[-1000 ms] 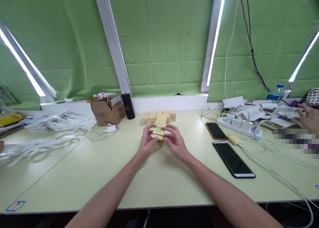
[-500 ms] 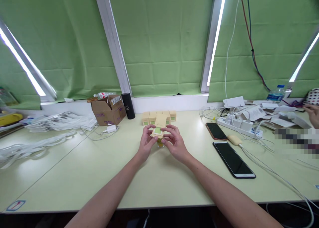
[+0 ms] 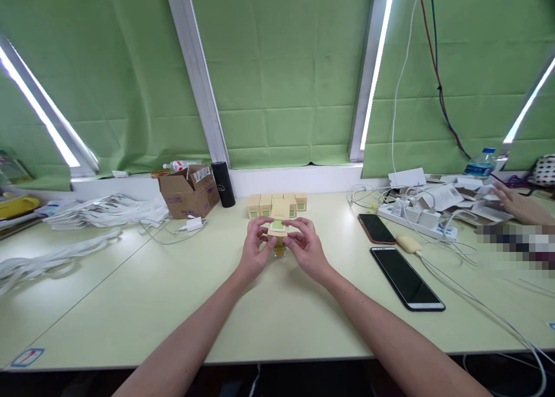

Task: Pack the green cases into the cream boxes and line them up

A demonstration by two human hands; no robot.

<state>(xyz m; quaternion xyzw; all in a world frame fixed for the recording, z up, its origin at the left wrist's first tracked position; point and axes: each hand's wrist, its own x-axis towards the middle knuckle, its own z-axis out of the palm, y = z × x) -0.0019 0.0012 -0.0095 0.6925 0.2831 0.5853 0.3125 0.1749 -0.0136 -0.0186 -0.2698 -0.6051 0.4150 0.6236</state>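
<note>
Between both hands is a small tan cardboard box (image 3: 277,232) with a green-and-white label. My left hand (image 3: 255,249) grips its left side with thumb and fingers. From the right, my right hand (image 3: 307,248) pinches the same box. A tan flap stands up at its far side. Below the box, a small clear item with yellow in it (image 3: 280,250) shows near the table surface; its details are too small to tell. Several similar tan boxes (image 3: 265,203) stand in a row just beyond my hands.
An open brown carton (image 3: 193,196) and a black cylinder (image 3: 223,184) stand back left, near white strips (image 3: 106,211). Two phones (image 3: 407,278), a power strip (image 3: 416,218), cables and paper scraps (image 3: 446,196) lie right. Another person's hand (image 3: 522,205) reaches over the scraps.
The box in my hands has tilted, so its label looks flatter and its front edge shows more. The other person's hand has moved left over the paper scraps.
</note>
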